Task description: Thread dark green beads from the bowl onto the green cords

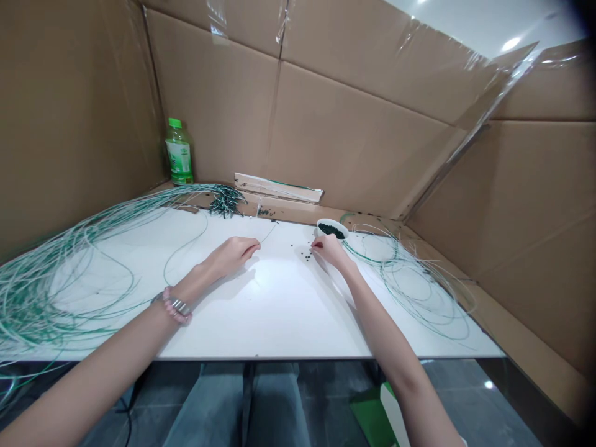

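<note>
My left hand [239, 251] pinches a thin wire [268, 233], whose end points up and to the right over the white table [279, 310]. Near the table's centre right, my right hand [326, 247] has its fingertips pressed together beside several small dark beads [307, 255]; whatever it may hold is too small to make out. Just behind that hand stands a white bowl [332, 229] of dark beads.
Long green and white wires [93, 248] spread over the left side, their dark bunched ends [226, 201] at the back. Looser wire coils [410, 279] lie at right. A green bottle [179, 153] stands in the back left corner. Cardboard walls [354, 136] enclose the table.
</note>
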A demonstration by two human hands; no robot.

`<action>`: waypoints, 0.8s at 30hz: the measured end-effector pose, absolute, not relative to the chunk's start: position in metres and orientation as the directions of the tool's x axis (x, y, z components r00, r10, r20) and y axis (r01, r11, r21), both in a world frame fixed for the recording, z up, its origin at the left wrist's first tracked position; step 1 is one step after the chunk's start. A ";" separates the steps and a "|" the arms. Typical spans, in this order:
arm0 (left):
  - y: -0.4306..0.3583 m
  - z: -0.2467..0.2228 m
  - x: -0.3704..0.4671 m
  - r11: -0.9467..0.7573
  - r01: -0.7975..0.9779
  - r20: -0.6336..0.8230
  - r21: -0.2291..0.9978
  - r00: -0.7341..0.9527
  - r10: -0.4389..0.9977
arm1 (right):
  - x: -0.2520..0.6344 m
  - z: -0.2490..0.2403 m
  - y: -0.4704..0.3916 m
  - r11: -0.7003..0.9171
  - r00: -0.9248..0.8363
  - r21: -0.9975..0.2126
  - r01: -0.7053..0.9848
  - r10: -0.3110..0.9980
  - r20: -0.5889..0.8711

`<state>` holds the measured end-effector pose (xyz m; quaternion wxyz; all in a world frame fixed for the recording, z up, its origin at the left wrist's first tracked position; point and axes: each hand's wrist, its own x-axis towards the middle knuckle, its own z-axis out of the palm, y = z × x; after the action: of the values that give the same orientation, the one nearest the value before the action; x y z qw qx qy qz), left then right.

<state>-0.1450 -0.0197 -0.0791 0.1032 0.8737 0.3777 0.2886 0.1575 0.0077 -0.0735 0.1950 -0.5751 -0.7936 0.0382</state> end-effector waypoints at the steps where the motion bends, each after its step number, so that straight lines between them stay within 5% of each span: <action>1: -0.020 -0.079 -0.145 -0.695 0.600 0.430 0.395 0.548 0.718 | 0.157 -0.073 0.007 0.338 -0.264 -0.285 0.897 0.926 0.269; 24: -0.017 -0.084 -0.145 -0.710 0.580 0.443 0.400 0.556 0.703 | 0.156 -0.078 0.007 0.348 -0.264 -0.378 0.858 0.930 0.257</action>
<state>-0.1453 -0.0174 -0.0840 0.1042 0.8758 0.3662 0.2968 0.1560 0.0072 -0.0779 0.2205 -0.5650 -0.7909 0.0817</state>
